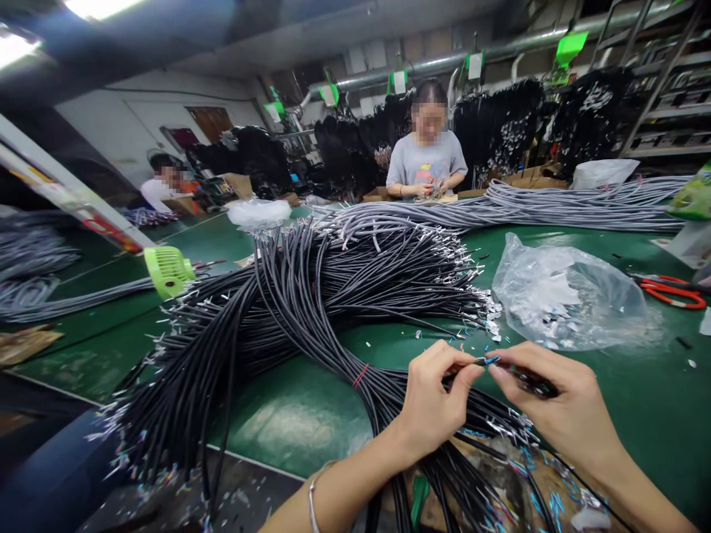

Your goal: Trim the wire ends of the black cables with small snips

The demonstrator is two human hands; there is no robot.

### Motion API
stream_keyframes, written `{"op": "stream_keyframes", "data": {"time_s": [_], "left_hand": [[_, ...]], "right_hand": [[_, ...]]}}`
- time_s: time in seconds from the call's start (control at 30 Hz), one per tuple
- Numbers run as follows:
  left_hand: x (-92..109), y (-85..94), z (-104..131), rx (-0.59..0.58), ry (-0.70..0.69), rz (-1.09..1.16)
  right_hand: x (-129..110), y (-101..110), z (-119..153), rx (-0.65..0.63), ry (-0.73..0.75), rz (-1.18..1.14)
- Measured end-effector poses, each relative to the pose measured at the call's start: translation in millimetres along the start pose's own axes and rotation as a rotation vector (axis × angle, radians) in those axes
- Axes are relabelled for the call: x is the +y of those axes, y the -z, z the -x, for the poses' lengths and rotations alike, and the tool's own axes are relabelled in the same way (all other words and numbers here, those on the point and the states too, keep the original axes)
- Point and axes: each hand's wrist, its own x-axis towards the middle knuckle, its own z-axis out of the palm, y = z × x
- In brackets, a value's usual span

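My left hand (436, 396) pinches a black cable close to its stripped end, above the bundle. Thin blue wires (491, 360) stick out of that end, and the thumb and forefinger of my right hand (566, 392) are closed on them. A dark object (536, 383) lies under the curled fingers of my right hand; its kind is hidden. Below both hands runs a bundle of black cables (383, 385), tied with a red band (361, 375). Several of its ends show bare foil and coloured wires.
A large pile of black cables (389, 277) covers the middle of the green table (294, 422). To the right lie a clear plastic bag (578, 296) of scraps and red-handled pliers (672, 291). Grey cables (583, 207) stretch behind. A small green fan (168, 272) stands left. A co-worker (427, 155) works opposite.
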Motion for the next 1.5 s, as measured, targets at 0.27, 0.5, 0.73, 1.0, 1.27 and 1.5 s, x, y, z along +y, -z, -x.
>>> {"op": "stream_keyframes", "data": {"time_s": [0.27, 0.5, 0.73, 1.0, 1.27, 1.5], "left_hand": [[-1.9, -2.3, 3.5, 0.054, -0.023, 0.013], [-5.7, 1.8, -5.1, -0.210, 0.421, 0.402], [-9.8, 13.0, -16.3, -0.520, 0.625, 0.712], [-6.9, 3.5, -11.2, -0.276, 0.626, 0.750], [-5.5, 3.7, -12.0, -0.240, 0.595, 0.730], [-4.3, -2.7, -7.4, -0.094, 0.397, 0.600]], "right_hand": [[-6.5, -5.0, 6.2, -0.011, -0.040, 0.122], [-1.9, -11.4, 10.1, -0.097, -0.376, -0.015], [-7.0, -10.0, 8.2, -0.148, -0.367, -0.046], [-11.3, 0.4, 7.1, -0.002, -0.206, 0.039], [-7.2, 7.1, 9.7, -0.050, -0.026, 0.071], [-12.6, 1.9, 9.5, -0.052, -0.165, 0.057]]}}
